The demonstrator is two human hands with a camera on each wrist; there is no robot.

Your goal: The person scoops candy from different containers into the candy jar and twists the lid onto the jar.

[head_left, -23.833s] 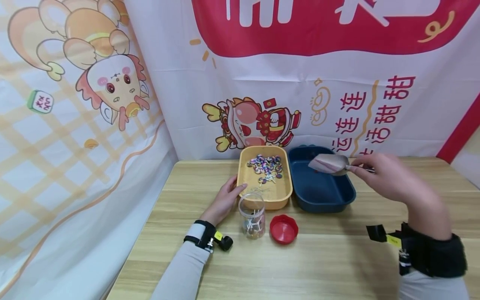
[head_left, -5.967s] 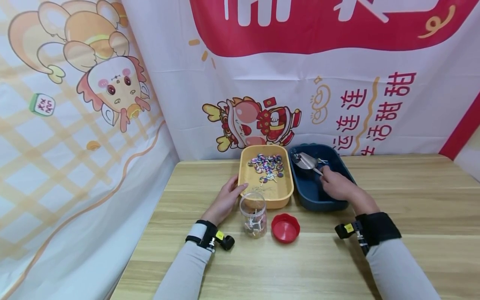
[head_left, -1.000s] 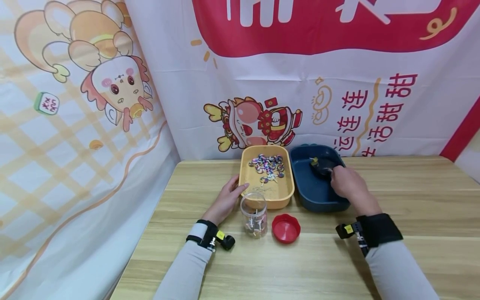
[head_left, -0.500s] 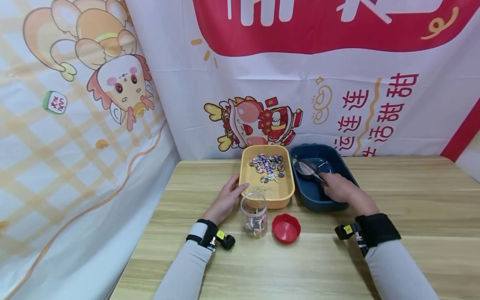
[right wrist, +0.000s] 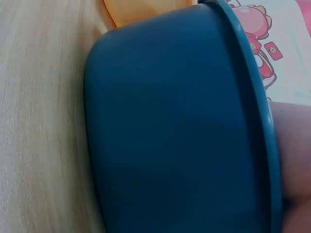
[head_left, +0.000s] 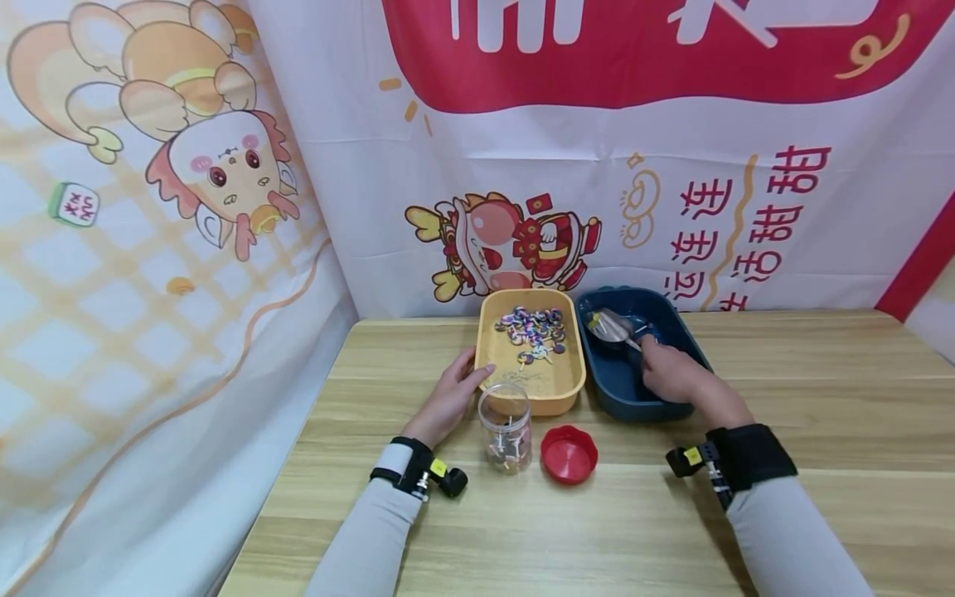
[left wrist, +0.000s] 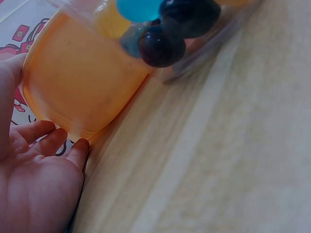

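Observation:
My right hand (head_left: 666,372) reaches into a dark blue tray (head_left: 625,406) and grips the handle of a metal scoop (head_left: 610,325), whose bowl lies near the tray's far left corner. My left hand (head_left: 453,391) rests with straight fingers against the front left corner of a yellow tray (head_left: 548,383); its fingers (left wrist: 48,141) touch the tray wall (left wrist: 77,92). Small colourful lollipops (head_left: 533,325) lie at the far end of the yellow tray. The right wrist view shows mostly the blue tray's outer wall (right wrist: 180,126).
A clear jar (head_left: 505,427) holding a few lollipops stands in front of the yellow tray, with its red lid (head_left: 569,454) upside down beside it. The wooden table (head_left: 671,522) meets a printed cloth backdrop (head_left: 522,166) at the back and left.
Over the last second my right hand drew back and left inside the blue tray, and the scoop's bowl came into view at the tray's far left. The left hand has not moved.

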